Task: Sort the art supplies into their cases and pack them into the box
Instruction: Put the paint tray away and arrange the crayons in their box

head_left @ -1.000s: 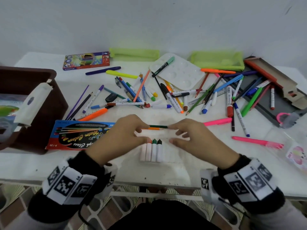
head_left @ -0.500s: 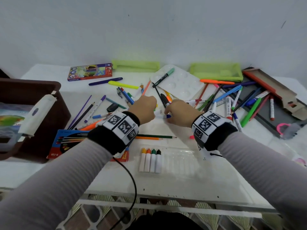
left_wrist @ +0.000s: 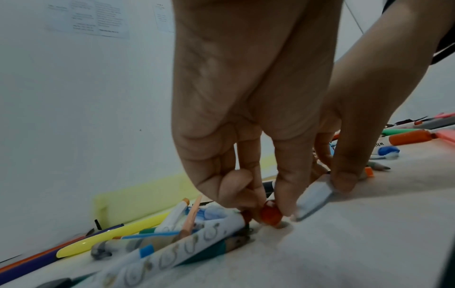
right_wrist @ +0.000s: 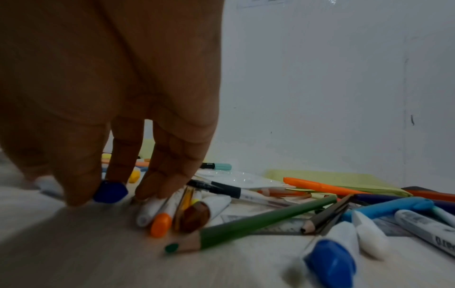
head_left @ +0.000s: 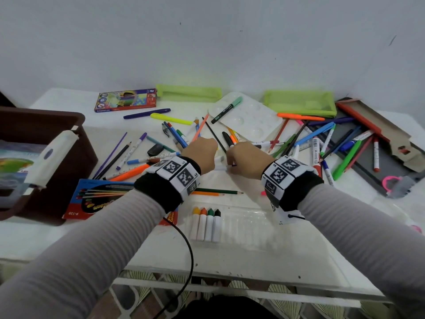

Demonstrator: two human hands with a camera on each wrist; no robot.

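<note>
Head view: high, looks forward and down over both forearms at the whole bench, wall behind. Left wrist view: low, just above the bench top, looks along the left hand toward the wall; very near. Right wrist view: same height, looks along the right hand. All three share the pile of pens mid-bench.

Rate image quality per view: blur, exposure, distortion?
Head: evenly lit and sharp, with wide-angle bowing at the table edge. Left wrist: bright, left hand sharp, the pens under it smeared. Right wrist: right hand dark and underexposed, foreground pencil and table soft.
</note>
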